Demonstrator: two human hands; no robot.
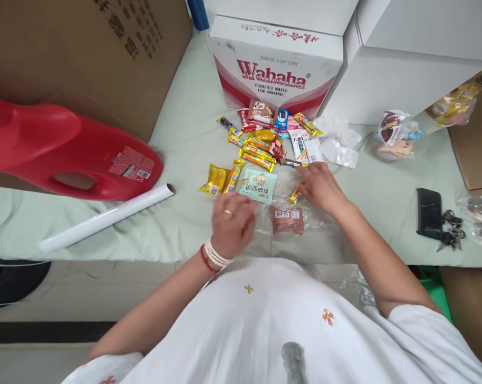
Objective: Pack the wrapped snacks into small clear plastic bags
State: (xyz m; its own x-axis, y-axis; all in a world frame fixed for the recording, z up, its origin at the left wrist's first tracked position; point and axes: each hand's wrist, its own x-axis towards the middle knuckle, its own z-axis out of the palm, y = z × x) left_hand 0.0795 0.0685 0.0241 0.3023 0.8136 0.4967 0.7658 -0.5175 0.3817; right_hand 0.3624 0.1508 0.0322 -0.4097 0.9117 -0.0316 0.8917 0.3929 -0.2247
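Observation:
My left hand (233, 224) hovers at the near edge of the snacks, fingers bent and blurred, just below a pale green packet (259, 185). Nothing shows clearly between those fingers. On the right, my right hand (323, 188) has its fingertips on a small yellow snack packet (294, 195). A reddish-brown packet (287, 221) lies on clear plastic film between my hands. Left of the green packet are a gold packet (215, 179) and a yellow stick packet (233, 176). Beyond lies a pile of small wrapped snacks (259, 154), with a white packet (299, 146) at its right.
Behind the pile stands a Wahaha water carton (278, 69), with a white box (401, 80) beside it. At left are a red jug (84, 144), a white roll (108, 217) and a brown carton (84, 58). A black phone-like item (428, 212) and keys (452, 234) lie right.

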